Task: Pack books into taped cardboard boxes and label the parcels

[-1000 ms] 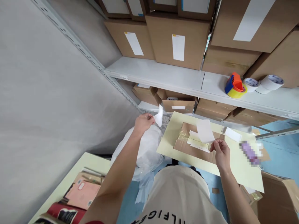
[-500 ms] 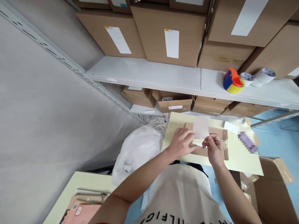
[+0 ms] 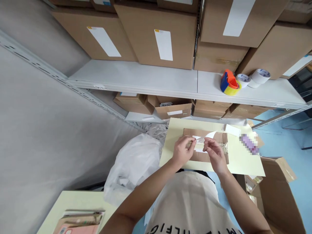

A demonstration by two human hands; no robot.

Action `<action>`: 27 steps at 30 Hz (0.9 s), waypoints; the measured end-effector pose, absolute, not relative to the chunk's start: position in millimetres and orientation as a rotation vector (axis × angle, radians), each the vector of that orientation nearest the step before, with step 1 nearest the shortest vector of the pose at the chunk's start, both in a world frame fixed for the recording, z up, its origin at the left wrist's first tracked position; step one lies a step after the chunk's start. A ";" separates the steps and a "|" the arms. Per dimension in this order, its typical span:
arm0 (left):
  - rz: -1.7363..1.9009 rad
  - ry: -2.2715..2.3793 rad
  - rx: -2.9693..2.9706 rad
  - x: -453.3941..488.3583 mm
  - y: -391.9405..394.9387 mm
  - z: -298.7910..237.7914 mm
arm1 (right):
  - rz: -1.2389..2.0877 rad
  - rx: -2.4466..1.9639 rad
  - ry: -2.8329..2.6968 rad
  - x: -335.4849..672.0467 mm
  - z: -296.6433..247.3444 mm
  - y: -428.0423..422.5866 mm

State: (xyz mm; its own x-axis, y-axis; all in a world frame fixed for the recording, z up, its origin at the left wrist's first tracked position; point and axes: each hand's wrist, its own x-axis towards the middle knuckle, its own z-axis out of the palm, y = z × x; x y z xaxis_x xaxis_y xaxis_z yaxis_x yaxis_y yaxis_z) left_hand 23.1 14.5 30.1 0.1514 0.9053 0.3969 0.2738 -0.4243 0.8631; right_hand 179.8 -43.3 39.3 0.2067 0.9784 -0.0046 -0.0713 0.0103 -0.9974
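Note:
A white sticker label [image 3: 210,135] is held up over a taped cardboard box [image 3: 199,157] on the pale yellow table. The label is bent, and its right end curls upward. My left hand [image 3: 183,150] pinches the left end between thumb and fingertips. My right hand [image 3: 215,155] has bent fingers at the label's lower right edge, with the index fingertip against it. Another white strip [image 3: 200,150] shows on the box top between my hands, partly covered by them.
A white card [image 3: 232,130] and a blurred purple item [image 3: 249,144] lie at the table's right. A plastic bag [image 3: 134,162] stands left, an open carton [image 3: 280,191] right. Above, the shelf [image 3: 156,78] holds boxes, a tape dispenser [image 3: 229,85] and tape rolls [image 3: 260,76].
The label has gone from upright and flat to tilted and curled. My left hand has closed into a pinch at its left end. The whole view has shifted somewhat to the right.

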 end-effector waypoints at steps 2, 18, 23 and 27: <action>1.233 1.187 1.507 28.5 17.9 31.0 | 0.896 -1.352 -1.118 198.9 36.4 -48.4; 0.890 1.316 1.022 62.9 33.5 11.3 | 1.051 -1.561 -0.913 279.4 3.8 -19.4; 0.769 1.466 1.112 54.6 30.0 -12.0 | 1.184 -1.666 -1.012 280.8 -21.1 -24.7; 0.624 1.599 1.263 50.7 28.1 -25.1 | 1.185 -1.773 -1.083 277.3 -35.9 -27.5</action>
